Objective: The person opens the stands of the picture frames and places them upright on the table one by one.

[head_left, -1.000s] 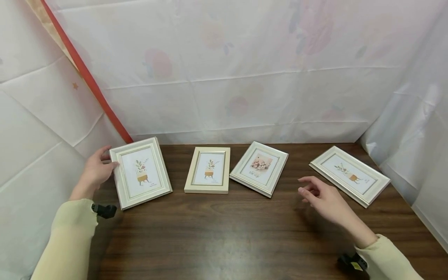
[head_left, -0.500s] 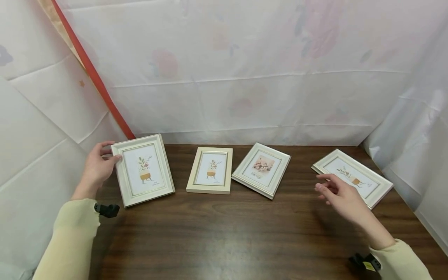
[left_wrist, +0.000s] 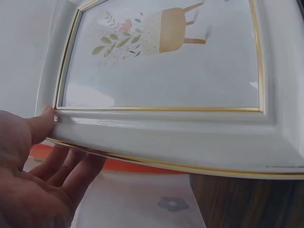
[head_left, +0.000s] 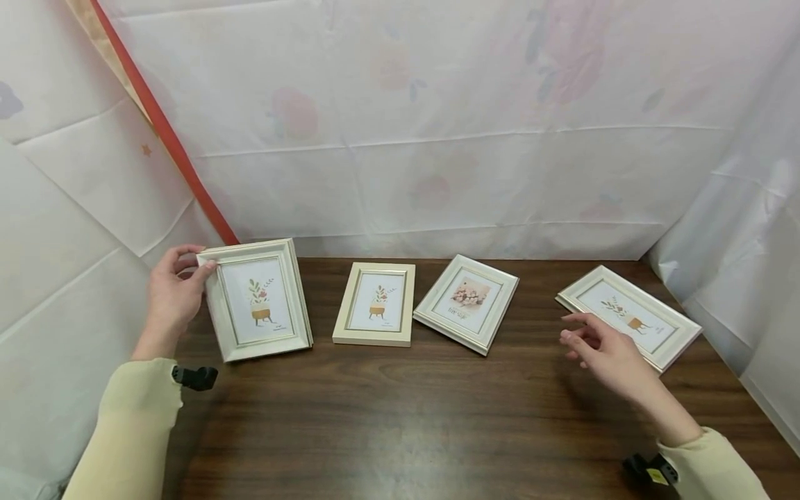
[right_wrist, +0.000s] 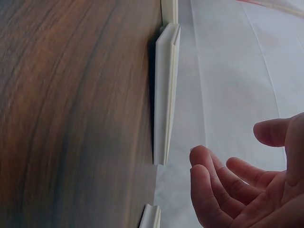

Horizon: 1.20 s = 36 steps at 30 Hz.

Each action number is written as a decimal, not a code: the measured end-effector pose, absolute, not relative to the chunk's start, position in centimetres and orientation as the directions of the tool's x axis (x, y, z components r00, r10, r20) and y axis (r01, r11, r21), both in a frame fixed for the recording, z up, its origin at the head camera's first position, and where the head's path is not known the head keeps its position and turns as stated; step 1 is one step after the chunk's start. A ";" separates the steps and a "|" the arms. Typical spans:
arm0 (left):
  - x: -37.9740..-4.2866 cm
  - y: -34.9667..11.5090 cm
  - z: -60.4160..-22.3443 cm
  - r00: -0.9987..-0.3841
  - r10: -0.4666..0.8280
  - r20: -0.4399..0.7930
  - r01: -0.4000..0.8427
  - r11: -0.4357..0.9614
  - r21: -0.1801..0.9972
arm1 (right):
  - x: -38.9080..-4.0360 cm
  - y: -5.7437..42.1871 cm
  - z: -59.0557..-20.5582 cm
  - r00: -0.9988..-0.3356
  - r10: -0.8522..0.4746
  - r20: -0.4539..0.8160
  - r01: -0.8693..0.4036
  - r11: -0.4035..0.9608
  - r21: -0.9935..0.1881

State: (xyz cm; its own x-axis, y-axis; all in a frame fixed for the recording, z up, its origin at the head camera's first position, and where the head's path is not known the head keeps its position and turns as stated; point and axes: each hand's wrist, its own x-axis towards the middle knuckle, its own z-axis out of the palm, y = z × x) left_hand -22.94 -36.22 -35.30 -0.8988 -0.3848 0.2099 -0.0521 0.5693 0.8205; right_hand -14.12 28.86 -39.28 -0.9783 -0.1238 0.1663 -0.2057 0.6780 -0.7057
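My left hand pinches the upper left edge of a white picture frame, thumb on the front and fingers behind. Tilted up off the table, this frame shows a potted-plant print; the left wrist view has its gold-lined border close up. Over the table my right hand hovers with loosely curled fingers, holding nothing. It partly covers the lower left side of another white picture frame lying at the far right. In the right wrist view, the right hand is apart from the frames.
A cream picture frame and a white picture frame with a flower photo lie in the middle of the brown wooden table. Pale cloth hangs behind and at both sides, with a red strip at left.
The frame in my left hand has been raised to a steeper tilt, its lower edge moving back. My right hand moved to the right, then stayed nearly still. The view shifted slightly.
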 end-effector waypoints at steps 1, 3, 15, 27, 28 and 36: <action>-22.9 -36.1 -35.2 -0.897 -0.387 0.215 -0.048 0.567 0.823 | -14.1 28.7 -39.3 -0.978 -0.126 0.165 -0.207 0.675 -0.708; -22.8 -36.0 -35.0 -0.892 -0.390 0.227 -0.031 0.554 0.832 | -14.1 28.5 -39.4 -0.978 -0.133 0.162 -0.209 0.671 -0.711; -22.8 -34.8 -34.2 -0.845 -0.428 0.321 0.122 0.430 0.894 | -13.5 26.5 -40.2 -0.975 -0.152 0.163 -0.222 0.711 -0.667; -22.3 -31.7 -33.1 -0.873 -0.367 0.321 0.291 0.135 0.947 | -12.8 24.1 -41.2 -0.969 -0.202 0.142 -0.245 0.704 -0.667; -22.3 -31.3 -33.1 -0.876 -0.359 0.321 0.297 0.123 0.947 | -12.7 23.9 -41.3 -0.967 -0.209 0.144 -0.251 0.707 -0.661; -22.3 -29.1 -33.3 -0.891 -0.293 0.348 0.332 0.102 0.938 | -11.9 22.3 -41.6 -0.948 -0.274 0.165 -0.313 0.695 -0.648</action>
State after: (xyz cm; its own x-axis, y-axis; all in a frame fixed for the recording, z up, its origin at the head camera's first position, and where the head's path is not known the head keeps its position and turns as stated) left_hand -22.33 -29.09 -33.32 -0.8905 -0.2933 0.3478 0.3325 0.1024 0.9375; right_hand -11.93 22.28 -41.64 -0.9476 -0.2735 0.1649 -0.3132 0.6947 -0.6476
